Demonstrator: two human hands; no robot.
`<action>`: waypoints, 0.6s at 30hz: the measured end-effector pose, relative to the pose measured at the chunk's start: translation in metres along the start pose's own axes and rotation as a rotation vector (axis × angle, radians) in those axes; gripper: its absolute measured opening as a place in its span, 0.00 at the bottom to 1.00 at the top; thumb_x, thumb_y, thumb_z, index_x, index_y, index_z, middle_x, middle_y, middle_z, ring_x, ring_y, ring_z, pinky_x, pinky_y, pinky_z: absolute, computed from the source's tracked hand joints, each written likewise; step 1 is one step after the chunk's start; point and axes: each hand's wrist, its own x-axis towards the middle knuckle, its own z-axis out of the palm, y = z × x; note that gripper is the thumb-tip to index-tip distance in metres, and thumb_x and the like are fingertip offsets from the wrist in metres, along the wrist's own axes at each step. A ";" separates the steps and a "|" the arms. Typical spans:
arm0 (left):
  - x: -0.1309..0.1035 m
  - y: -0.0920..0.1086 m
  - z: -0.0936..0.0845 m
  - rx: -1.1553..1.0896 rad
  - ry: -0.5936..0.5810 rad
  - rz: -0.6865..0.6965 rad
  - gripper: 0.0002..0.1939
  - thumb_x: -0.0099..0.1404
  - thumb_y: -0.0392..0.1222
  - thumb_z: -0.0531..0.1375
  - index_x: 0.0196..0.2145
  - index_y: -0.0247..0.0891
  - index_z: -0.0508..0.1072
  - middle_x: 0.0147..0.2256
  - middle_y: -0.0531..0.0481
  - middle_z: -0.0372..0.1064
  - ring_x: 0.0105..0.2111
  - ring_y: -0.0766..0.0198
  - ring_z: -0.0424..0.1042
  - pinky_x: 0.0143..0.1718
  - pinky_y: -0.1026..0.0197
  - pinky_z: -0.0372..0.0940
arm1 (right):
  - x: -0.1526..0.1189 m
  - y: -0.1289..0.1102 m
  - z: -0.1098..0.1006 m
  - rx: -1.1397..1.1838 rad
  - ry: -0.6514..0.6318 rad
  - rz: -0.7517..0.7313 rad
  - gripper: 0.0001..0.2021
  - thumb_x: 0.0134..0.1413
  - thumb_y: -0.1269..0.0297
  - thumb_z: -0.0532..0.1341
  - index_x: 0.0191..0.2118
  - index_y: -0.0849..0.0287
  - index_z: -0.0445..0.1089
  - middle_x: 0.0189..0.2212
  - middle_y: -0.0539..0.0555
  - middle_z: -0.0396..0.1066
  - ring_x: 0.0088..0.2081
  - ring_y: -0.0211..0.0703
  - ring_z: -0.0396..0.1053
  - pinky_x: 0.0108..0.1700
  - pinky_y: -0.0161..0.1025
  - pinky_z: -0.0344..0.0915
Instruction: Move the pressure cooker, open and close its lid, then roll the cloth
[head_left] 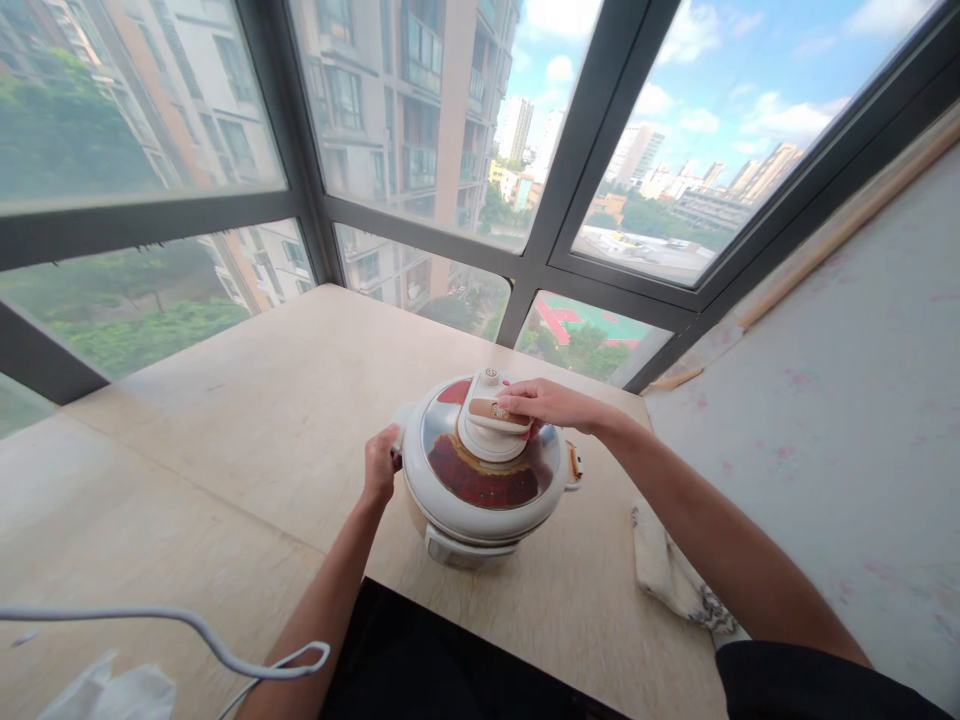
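A round white cooker (487, 475) stands upright on the pale countertop (247, 430), its glossy lid (457, 465) patterned dark red and silvery grey. The left hand (382, 462) grips its left side handle (406, 418); the right hand (553, 403) clasps the tan-topped lid handle (489, 411).

Obs.: left grip (381, 465) covers part of the side handle (403, 428) on the cooker (487, 517), right grip (555, 403) part of the lid knob (495, 428); knob marking (498, 410) too small to read; cloth (661, 570) partly behind right forearm (697, 510); grey cable (150, 614) cut by left edge, white tissue (127, 692) by bottom edge.
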 end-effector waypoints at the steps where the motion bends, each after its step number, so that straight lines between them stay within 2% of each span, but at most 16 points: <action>1: -0.001 0.001 0.000 0.002 -0.002 -0.001 0.21 0.51 0.57 0.58 0.16 0.41 0.55 0.12 0.59 0.47 0.13 0.73 0.47 0.14 0.68 0.42 | -0.001 -0.001 0.001 -0.083 0.059 -0.026 0.21 0.61 0.44 0.59 0.34 0.60 0.73 0.30 0.51 0.70 0.30 0.38 0.68 0.30 0.33 0.66; 4: -0.002 0.002 0.001 0.006 -0.005 0.002 0.21 0.51 0.57 0.58 0.16 0.41 0.55 0.12 0.59 0.47 0.13 0.73 0.47 0.14 0.68 0.42 | -0.002 -0.007 0.007 -0.329 0.204 -0.149 0.22 0.67 0.49 0.53 0.33 0.60 0.73 0.31 0.52 0.72 0.34 0.41 0.68 0.37 0.36 0.62; 6: -0.002 0.002 0.001 0.001 -0.001 0.004 0.20 0.51 0.57 0.58 0.16 0.41 0.55 0.12 0.59 0.48 0.13 0.73 0.47 0.14 0.68 0.42 | -0.002 -0.012 0.017 -0.444 0.236 -0.227 0.20 0.68 0.50 0.53 0.37 0.59 0.74 0.36 0.53 0.74 0.39 0.44 0.69 0.42 0.38 0.61; 8: -0.001 0.002 0.002 -0.006 0.008 0.007 0.20 0.51 0.56 0.58 0.16 0.41 0.56 0.13 0.59 0.48 0.13 0.73 0.47 0.14 0.68 0.43 | -0.001 -0.016 0.031 -0.563 0.265 -0.235 0.18 0.66 0.48 0.57 0.44 0.59 0.73 0.42 0.57 0.75 0.44 0.48 0.70 0.46 0.40 0.62; 10: 0.000 0.001 0.002 -0.008 0.013 0.014 0.19 0.51 0.55 0.58 0.16 0.41 0.56 0.13 0.59 0.48 0.13 0.73 0.47 0.14 0.67 0.43 | 0.001 -0.019 0.046 -0.713 0.331 -0.182 0.20 0.64 0.47 0.60 0.48 0.60 0.71 0.47 0.61 0.73 0.49 0.52 0.69 0.48 0.42 0.63; 14: -0.001 0.002 0.002 -0.001 -0.001 0.028 0.20 0.53 0.54 0.57 0.15 0.41 0.55 0.12 0.59 0.47 0.12 0.73 0.47 0.14 0.67 0.44 | 0.009 -0.014 0.065 -0.920 0.452 -0.103 0.22 0.66 0.45 0.56 0.49 0.61 0.70 0.48 0.65 0.71 0.48 0.56 0.68 0.42 0.43 0.65; 18: 0.000 0.001 0.001 -0.006 -0.012 0.038 0.20 0.54 0.54 0.57 0.15 0.41 0.55 0.12 0.58 0.48 0.13 0.72 0.47 0.14 0.67 0.43 | 0.019 0.000 0.063 -1.018 0.446 -0.180 0.21 0.66 0.47 0.54 0.45 0.62 0.71 0.43 0.65 0.73 0.42 0.54 0.69 0.36 0.41 0.63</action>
